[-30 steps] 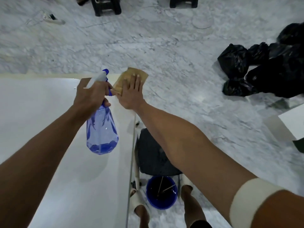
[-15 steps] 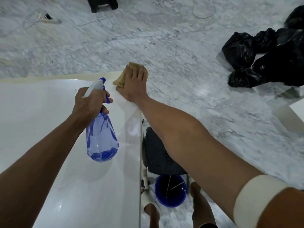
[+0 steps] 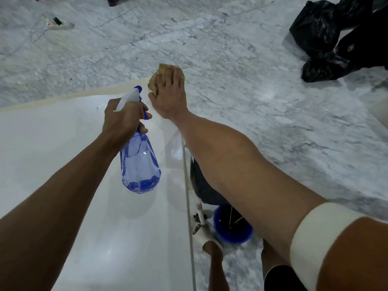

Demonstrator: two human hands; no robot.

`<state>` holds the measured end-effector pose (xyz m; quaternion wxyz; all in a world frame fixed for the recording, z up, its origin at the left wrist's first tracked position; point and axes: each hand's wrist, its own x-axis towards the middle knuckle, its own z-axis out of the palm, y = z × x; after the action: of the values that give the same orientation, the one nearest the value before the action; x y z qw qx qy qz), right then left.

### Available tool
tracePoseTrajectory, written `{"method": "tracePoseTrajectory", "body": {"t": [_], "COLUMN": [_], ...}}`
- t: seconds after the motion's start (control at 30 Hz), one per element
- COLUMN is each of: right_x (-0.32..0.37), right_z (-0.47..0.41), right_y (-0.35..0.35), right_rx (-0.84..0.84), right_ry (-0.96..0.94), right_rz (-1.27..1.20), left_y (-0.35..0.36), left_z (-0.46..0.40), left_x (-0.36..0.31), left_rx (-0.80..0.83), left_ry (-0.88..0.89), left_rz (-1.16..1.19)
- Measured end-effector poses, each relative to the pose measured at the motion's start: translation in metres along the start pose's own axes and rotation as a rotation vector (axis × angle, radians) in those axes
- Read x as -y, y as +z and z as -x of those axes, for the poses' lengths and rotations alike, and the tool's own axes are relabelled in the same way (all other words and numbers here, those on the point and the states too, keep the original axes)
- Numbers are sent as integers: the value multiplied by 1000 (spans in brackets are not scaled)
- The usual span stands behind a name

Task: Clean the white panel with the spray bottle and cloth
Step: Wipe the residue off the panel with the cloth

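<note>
The white panel point(image 3: 63, 164) fills the lower left, glossy, its right edge running down the middle of the view. My left hand point(image 3: 122, 120) grips the neck and trigger of a clear blue spray bottle point(image 3: 139, 164) with a white head, held above the panel, nozzle pointing toward the far corner. My right hand point(image 3: 169, 95) lies flat with straight fingers on a tan cloth point(image 3: 156, 77), pressing it onto the panel's far right corner. Most of the cloth is hidden under the hand.
Grey marble floor surrounds the panel. A blue bucket point(image 3: 233, 229) and a dark stool point(image 3: 204, 185) stand below the panel's right edge by my feet. Black plastic bags point(image 3: 336, 38) lie at the far right. A power strip point(image 3: 57, 23) with cables lies at the far left.
My right hand has slid the cloth farther out along the far right corner of the panel. The bottle stays in my left hand, almost unmoved; my view has shifted a little.
</note>
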<state>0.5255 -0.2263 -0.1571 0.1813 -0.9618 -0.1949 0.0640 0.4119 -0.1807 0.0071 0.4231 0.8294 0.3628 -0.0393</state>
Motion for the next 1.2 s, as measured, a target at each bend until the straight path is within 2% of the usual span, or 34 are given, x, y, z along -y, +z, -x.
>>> {"method": "tracePoseTrajectory", "body": {"t": [0.33,0.57,0.83,1.2], "right_x": [-1,-1,3,17], "right_z": [29,75,131,208], "right_y": [3,12,19,36], "right_rx": [22,22,-5,71], "right_ry": [-46,-121,-146,-153], "right_rz": [-44,-25,-174,-54], "left_y": [14,21,17,10], "left_z": [21,44,91,171], "left_x": [-42,-40,-10,61], "left_rx": [11,-43,-74,-10], "left_ry": [96,40,7,40], "left_rz": [-11,25,-81,-140]}}
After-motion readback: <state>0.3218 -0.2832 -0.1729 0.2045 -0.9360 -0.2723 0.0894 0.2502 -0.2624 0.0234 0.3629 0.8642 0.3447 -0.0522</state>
